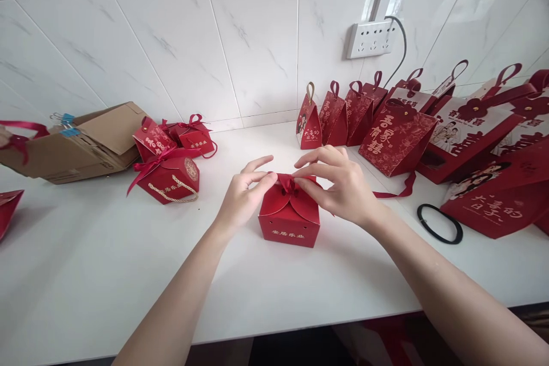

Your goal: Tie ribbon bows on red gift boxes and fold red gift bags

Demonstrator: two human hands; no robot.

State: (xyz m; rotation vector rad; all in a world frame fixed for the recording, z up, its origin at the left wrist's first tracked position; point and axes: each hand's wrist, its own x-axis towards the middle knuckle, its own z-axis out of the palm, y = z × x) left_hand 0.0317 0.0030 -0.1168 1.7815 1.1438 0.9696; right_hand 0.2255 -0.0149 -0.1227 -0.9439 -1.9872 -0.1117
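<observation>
As our left hand [243, 194] pinches the red ribbon [286, 184] between thumb and finger, our right hand [341, 183] pinches it from the other side, with its other fingers loosely bent. Both hands are over the small red box [288, 225], which sits upright on the white tabletop [240, 294], right in front of us. We think the box is light, stiff card, so a hard squeeze could dent it; its flat sides look best for a gentle hold. The ribbon looks soft and shiny and may slip, so a pinch near its middle seems good. We see the tabletop's front edge well apart from the box. We have open room on the left, up to the tied box [176, 172]; on the right, a black ring [458, 233] and red gift boxes [388, 146] leave us less space.
</observation>
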